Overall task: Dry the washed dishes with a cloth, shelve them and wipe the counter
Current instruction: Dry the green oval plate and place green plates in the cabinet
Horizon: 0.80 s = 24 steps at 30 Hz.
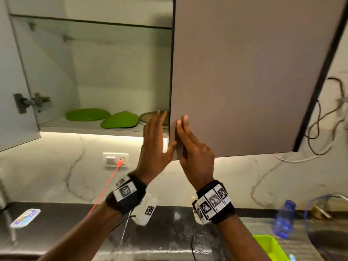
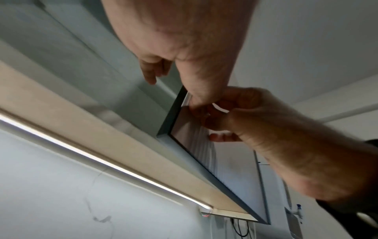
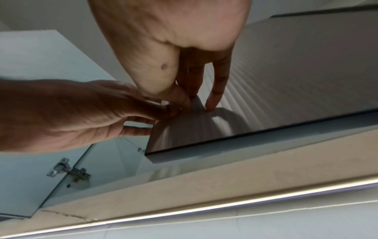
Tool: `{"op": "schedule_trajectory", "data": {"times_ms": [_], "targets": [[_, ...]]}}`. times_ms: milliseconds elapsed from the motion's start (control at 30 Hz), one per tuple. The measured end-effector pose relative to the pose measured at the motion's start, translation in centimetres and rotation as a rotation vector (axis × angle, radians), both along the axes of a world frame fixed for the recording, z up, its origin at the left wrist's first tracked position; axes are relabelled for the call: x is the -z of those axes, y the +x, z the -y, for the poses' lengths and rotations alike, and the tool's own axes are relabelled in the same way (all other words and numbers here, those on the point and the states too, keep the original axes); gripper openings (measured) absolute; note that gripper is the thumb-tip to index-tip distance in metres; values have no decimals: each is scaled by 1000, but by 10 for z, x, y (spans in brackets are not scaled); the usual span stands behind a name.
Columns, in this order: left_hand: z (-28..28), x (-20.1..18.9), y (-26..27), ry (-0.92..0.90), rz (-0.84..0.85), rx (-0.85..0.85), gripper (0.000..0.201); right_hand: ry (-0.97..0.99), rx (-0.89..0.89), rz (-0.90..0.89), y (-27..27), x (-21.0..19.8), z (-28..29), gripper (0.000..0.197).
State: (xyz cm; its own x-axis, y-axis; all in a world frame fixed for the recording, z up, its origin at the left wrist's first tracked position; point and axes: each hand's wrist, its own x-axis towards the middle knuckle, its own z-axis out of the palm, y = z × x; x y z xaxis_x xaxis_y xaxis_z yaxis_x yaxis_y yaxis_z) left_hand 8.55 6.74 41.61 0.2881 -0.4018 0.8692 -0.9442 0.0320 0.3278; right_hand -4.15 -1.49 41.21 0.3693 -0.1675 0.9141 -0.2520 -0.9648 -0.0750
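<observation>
The wall cabinet's ribbed brown right door [image 1: 254,72] stands partly swung out. My left hand [image 1: 165,129] pinches its free edge, thumb on the front and straight fingers behind it. My right hand [image 1: 182,127] presses flat on the door's front beside the left thumb. In the right wrist view the right hand [image 3: 198,101] has its fingertips on the ribbed door [image 3: 204,129]. On the lower shelf [image 1: 84,127] lie two green dishes [image 1: 87,114] [image 1: 120,120] face down and a metal plate [image 1: 148,115], partly hidden by my left hand. No cloth is in view.
The left door [image 1: 11,91] hangs wide open. Below lies a wet dark counter [image 1: 169,232] with a green tray [image 1: 267,245], a blue bottle [image 1: 284,219], a sink tap [image 1: 320,210] and a printed packet [image 1: 25,217]. A wall socket [image 1: 115,160] and cables [image 1: 323,119] are on the backsplash.
</observation>
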Motion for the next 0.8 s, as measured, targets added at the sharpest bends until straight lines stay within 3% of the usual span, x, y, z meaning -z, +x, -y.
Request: {"op": "schedule_trajectory", "data": {"times_ms": [200,333,467,633,800], "targets": [[47,-3,53,8,-52,-129,85,61,95,-106,66,8,29,87],[59,-2,70,-9,-56,-150,88,54,108,-137,76,16,38,86],[59,4,62,-20,-50,-181,75,119,70,-146,76,14,30,83],[9,-2,58,-63,-32,-261,55,217,-312,-16,94,15,-5,46],[-125,-14,81,-111,71,-538,36,314,-718,59,139,18,-83,43]]}}
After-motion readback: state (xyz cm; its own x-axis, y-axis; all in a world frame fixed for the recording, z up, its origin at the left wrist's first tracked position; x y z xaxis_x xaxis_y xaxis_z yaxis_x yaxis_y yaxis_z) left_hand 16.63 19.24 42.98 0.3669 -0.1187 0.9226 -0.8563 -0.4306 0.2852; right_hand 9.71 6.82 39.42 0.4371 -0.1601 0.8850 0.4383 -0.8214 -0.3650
